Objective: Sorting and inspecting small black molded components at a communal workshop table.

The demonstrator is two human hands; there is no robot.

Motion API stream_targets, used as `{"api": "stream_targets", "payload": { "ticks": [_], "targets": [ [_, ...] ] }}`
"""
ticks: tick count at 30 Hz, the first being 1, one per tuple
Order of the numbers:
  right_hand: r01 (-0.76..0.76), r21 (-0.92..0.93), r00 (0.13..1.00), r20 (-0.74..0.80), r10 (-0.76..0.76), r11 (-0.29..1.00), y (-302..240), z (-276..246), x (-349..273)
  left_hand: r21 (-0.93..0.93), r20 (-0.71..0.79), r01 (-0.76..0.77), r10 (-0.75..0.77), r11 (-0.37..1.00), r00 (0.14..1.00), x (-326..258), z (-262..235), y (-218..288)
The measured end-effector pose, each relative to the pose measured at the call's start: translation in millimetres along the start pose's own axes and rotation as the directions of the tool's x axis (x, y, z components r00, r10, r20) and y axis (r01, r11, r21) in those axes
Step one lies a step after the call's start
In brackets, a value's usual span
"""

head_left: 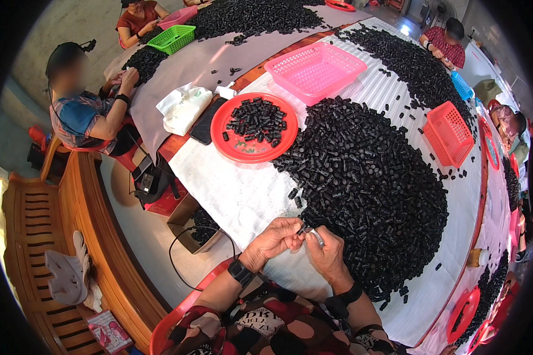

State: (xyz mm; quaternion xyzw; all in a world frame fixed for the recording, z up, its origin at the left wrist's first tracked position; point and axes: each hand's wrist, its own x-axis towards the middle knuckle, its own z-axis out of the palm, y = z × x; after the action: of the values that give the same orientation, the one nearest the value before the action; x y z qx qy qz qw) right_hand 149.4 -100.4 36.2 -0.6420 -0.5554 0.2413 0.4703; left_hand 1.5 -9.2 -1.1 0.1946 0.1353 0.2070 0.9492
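Observation:
My left hand (276, 238) and my right hand (325, 251) meet at the near edge of the table. The left fingers pinch a small black part (302, 228). The right fingers hold a thin metal tool (317, 236) against that part. A large heap of small black cylindrical parts (364, 183) lies on the white cloth just beyond my hands. A red round tray (241, 149) holding more black parts sits further off to the left.
A pink basket (315, 71), a red basket (448, 133) and a green basket (172, 39) stand on the table. A white cloth bundle (182, 107) and a dark phone (205, 121) lie by the red tray. Other people sit around the table. A wooden bench (47, 236) is at my left.

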Motion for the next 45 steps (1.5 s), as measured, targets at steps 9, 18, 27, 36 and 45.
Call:
{"api": "stream_targets", "payload": {
  "ticks": [9, 18, 27, 36, 45],
  "targets": [
    [-0.011, -0.044, 0.999, 0.050, 0.013, 0.999, -1.6, -1.5, 0.7, 0.020, -0.003, 0.020, -0.020, 1.000, 1.000, -0.1, 2.9, 1.9],
    [-0.024, 0.003, 1.000, -0.006, 0.024, 1.000, -2.3, 0.4, 0.5, 0.012, 0.011, 0.001, -0.001, 1.000, 1.000, 0.5, 3.7, 1.0],
    [0.006, -0.039, 1.000, 0.006, -0.005, 0.999, -4.7, -0.1, 0.8, 0.024, -0.025, -0.001, 0.001, 1.000, 1.000, -0.1, 4.7, 1.0],
    [0.007, -0.018, 1.000, -0.018, -0.007, 1.000, -0.1, 1.4, -0.1, 0.028, -0.005, 0.001, 0.000, 1.000, 1.000, 0.7, 5.8, 2.1],
    [0.014, -0.022, 1.000, -0.008, -0.014, 1.000, 0.1, 0.8, 0.1, 0.036, 0.006, 0.005, -0.006, 0.999, 1.000, 0.7, 5.9, 1.9]
  ]
}}
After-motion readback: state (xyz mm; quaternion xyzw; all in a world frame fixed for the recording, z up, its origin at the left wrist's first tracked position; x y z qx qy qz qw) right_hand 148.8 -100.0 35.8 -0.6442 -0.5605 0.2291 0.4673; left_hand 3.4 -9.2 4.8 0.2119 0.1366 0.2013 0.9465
